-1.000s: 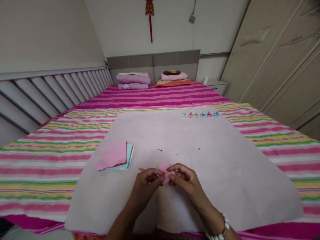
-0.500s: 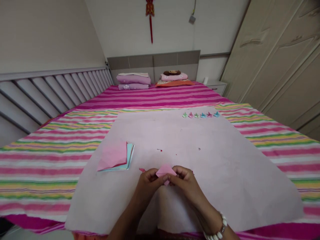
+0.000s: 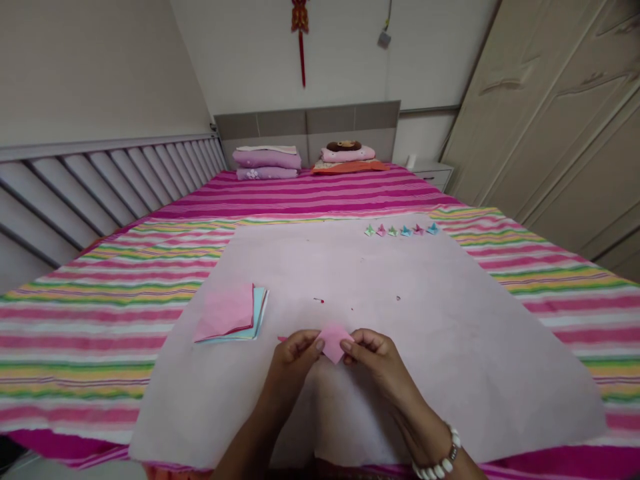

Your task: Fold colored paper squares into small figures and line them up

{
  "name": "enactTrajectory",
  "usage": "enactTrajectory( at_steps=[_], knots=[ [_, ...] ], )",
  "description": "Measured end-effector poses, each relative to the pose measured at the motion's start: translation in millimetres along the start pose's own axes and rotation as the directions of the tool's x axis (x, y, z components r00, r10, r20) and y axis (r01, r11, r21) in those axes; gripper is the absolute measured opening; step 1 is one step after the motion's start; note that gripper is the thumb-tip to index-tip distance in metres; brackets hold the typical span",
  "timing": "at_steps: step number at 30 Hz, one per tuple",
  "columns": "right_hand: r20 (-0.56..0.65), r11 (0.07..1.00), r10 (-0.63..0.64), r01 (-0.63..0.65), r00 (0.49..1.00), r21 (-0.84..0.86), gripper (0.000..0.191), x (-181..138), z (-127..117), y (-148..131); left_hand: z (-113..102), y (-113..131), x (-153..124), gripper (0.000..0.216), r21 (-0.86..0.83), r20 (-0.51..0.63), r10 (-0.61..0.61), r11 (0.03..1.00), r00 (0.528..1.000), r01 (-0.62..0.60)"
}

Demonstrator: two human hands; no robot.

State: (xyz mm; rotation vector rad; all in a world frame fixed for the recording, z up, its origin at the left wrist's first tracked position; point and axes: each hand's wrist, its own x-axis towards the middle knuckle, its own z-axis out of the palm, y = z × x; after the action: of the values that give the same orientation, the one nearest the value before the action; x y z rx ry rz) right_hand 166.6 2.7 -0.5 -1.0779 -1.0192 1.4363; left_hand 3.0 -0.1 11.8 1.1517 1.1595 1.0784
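A small folded piece of pink origami paper [image 3: 335, 343], diamond-shaped, is held up between my two hands over the near part of the pale sheet. My left hand [image 3: 296, 357] pinches its left corner between thumb and fingers. On the other side, my right hand [image 3: 374, 357] grips the right corner the same way, with a white bead bracelet on that wrist. Left of my hands lies a stack of square paper [image 3: 227, 312], pink on top with light blue and red edges below. A small pink-red scrap [image 3: 282, 339] shows just beside my left hand.
Several small folded paper figures [image 3: 401, 230] in green, pink and blue stand in a row at the sheet's far right. The pale sheet [image 3: 450, 347] covers a striped bedspread [image 3: 90, 313]. A tiny red-tipped item [image 3: 320, 301] and dark specks lie beyond my hands.
My thumbs have moved apart from the paper's middle to its side corners, so more of the pink face shows. My hands have spread slightly; the stack and figures stay put.
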Motion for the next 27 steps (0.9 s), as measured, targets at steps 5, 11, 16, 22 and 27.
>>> enactTrajectory(
  at_steps=[5,11,16,22,27],
  knots=[
    [-0.019,1.0,-0.026,0.027,0.999,0.008,0.032,-1,1,1,4,0,0,0.034,-0.173,-0.006,0.027,0.985,1.0,-0.028],
    [0.003,0.992,-0.058,0.058,0.998,0.109,0.035,-1,2,-1,1,-6,-2,0.02,0.028,0.0,0.025,0.999,1.0,-0.025],
    [0.018,0.997,-0.083,0.083,0.996,-0.009,0.024,-2,-1,0,-5,-5,-1,0.019,0.194,-0.043,0.117,0.975,0.992,-0.107],
    [0.015,0.981,-0.141,0.142,0.99,-0.13,0.014,-2,-3,1,-7,1,-2,0.021,0.292,-0.017,0.211,0.936,0.977,-0.197],
    [0.076,0.916,-0.284,0.294,0.956,-0.273,0.013,-3,-4,-2,-7,-4,-4,0.015,0.41,0.008,0.316,0.864,0.949,-0.292]
  ],
)
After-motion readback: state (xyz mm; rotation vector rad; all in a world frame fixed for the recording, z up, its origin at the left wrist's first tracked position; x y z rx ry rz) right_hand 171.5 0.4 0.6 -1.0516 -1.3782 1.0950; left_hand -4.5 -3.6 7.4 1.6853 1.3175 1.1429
